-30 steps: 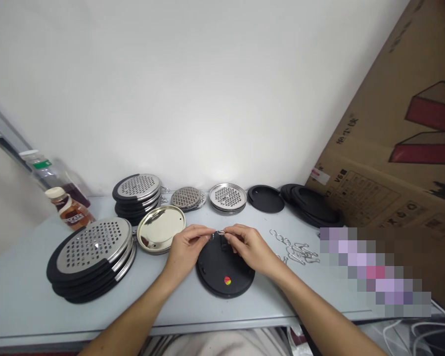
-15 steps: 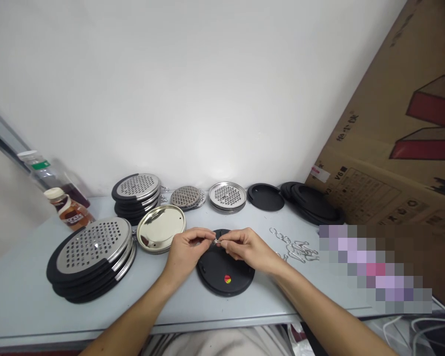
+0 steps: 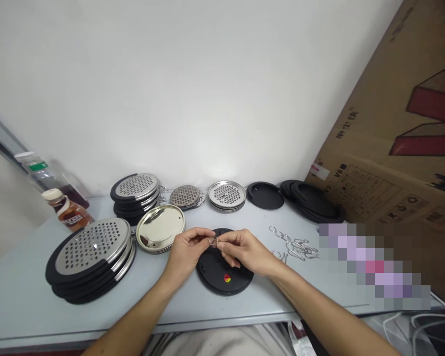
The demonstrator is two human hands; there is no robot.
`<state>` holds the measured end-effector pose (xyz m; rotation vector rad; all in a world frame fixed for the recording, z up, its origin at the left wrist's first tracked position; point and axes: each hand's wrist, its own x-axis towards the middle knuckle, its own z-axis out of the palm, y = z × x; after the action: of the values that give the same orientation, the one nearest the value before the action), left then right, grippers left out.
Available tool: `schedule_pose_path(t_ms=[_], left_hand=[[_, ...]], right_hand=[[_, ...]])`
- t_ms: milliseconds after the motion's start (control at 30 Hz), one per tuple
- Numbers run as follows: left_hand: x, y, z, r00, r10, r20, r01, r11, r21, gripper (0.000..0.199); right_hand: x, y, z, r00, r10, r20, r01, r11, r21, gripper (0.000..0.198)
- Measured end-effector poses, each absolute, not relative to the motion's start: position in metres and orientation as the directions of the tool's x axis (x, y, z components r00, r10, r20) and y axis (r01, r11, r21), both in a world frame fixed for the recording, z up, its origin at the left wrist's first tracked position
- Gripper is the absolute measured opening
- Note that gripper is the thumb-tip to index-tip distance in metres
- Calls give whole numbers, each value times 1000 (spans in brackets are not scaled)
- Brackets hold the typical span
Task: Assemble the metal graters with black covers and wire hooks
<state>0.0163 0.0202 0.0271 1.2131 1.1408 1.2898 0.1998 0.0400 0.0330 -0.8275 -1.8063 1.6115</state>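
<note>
A small metal ring [image 3: 213, 241] is pinched between the fingertips of my left hand [image 3: 184, 253] and my right hand [image 3: 246, 251]. Both hands are closed, thumb against finger, over the back part of a round black disc [image 3: 222, 284]. That disc lies on the table and bears a small red and yellow sticker [image 3: 227, 278]. Just right of my right hand lies a loose pile of metal hooks and rings [image 3: 296, 248]. Left of my left hand sits a small stack of shiny metal discs [image 3: 161, 227].
Black-edged graters stand in a near stack [image 3: 92, 247] and a far stack [image 3: 137, 188] at left. Grater plates [image 3: 227, 194] and a black disc [image 3: 265, 195] line the wall. Bottles [image 3: 68, 210] stand far left; a large carton [image 3: 374, 148] rises at right.
The ring now shows more clearly between my fingertips, turned to a different angle. My fingers have shifted slightly; the disc and the stacks stay in place.
</note>
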Motion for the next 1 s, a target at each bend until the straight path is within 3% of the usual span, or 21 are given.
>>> schedule_pose_path(t_ms=[100,233,700,833,1000], left_hand=[[17,20,27,-22,999,48,-110,-50,993,13],[18,18,32,21,998,64,-37,-63,997,21],[19,15,31,23,984,179,48,-180,983,18],[19,14,29,51,974,219,100,-223,970,16],[19,13,26,86,941,327,226,-338,913,17]], right_hand=[[197,35,37,-625,771,121,143,266,-953,35],[195,32,40,-611,744,271,218,487,-846,36],[198,33,41,-611,789,61,124,171,-977,38],[196,30,41,-595,791,146,201,321,-926,32],[194,32,34,-538,779,323,349,555,-755,17]])
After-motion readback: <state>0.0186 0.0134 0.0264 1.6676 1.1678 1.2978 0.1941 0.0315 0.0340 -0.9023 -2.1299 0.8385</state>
